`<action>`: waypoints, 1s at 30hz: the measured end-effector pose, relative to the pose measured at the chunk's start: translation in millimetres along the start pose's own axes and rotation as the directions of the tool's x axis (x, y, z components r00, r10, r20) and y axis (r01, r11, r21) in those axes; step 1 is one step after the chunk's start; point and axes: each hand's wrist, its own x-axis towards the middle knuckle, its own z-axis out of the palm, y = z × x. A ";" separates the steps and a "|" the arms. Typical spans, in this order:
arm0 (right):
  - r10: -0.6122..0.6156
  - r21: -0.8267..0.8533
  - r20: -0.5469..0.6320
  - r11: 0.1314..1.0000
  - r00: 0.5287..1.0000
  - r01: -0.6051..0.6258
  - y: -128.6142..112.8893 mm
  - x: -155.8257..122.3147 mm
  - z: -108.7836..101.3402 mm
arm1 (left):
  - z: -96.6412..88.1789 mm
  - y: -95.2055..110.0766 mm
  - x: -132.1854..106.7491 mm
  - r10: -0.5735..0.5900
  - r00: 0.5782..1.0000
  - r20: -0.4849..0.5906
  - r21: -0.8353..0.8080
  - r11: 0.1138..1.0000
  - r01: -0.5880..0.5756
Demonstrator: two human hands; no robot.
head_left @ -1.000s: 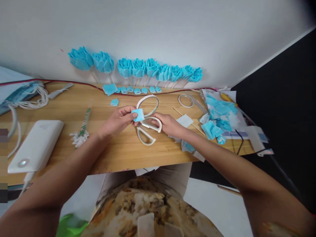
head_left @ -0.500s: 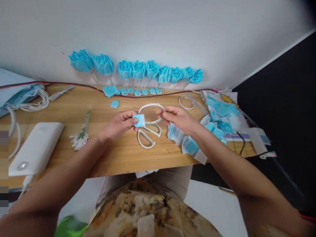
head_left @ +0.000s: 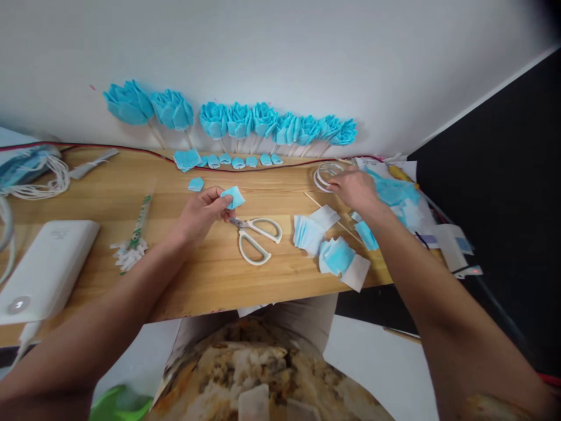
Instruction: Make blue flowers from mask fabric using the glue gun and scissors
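Note:
Pinched between my left thumb and fingers is a small light-blue fabric piece (head_left: 232, 197); my left hand (head_left: 205, 210) is closed on it above the table. Just below that hand lie white-handled scissors (head_left: 259, 240), their blades partly covered by my fingers. At the back right, my right hand (head_left: 354, 186) is closed at the edge of a thin white ring (head_left: 326, 175), which looks like a narrow tape roll. A second ring appears to overlap it. A loose pentagon-shaped blue piece (head_left: 196, 184) rests behind my left hand.
Blue fabric flowers (head_left: 239, 120) on sticks lean along the wall, behind a row of small blue pieces (head_left: 238, 162). Cut fabric stacks (head_left: 309, 234) and a thin wooden stick (head_left: 313, 200) lie right. A white power bank (head_left: 52, 263) and a green-patterned strip (head_left: 141, 222) lie left.
My right hand has carried the white ring from the middle to the back right, beside the other ring. My left hand still holds the blue piece, and more of the scissors shows.

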 end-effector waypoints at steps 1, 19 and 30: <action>-0.003 -0.015 0.017 1.000 1.000 0.003 -2.1 0.3 2.9 | -0.2 -0.6 0.2 0.004 1.000 0.004 -0.006 1.000 -0.004; 0.041 0.055 0.004 0.998 0.999 -0.041 -20.8 12.8 13.3 | -3.2 16.3 -1.8 0.094 0.994 -0.051 -0.136 0.986 -0.100; -0.241 0.468 -0.089 0.847 0.966 0.254 -124.9 -29.9 -38.9 | -6.7 21.3 4.2 0.114 0.973 -0.201 -0.189 0.970 -0.153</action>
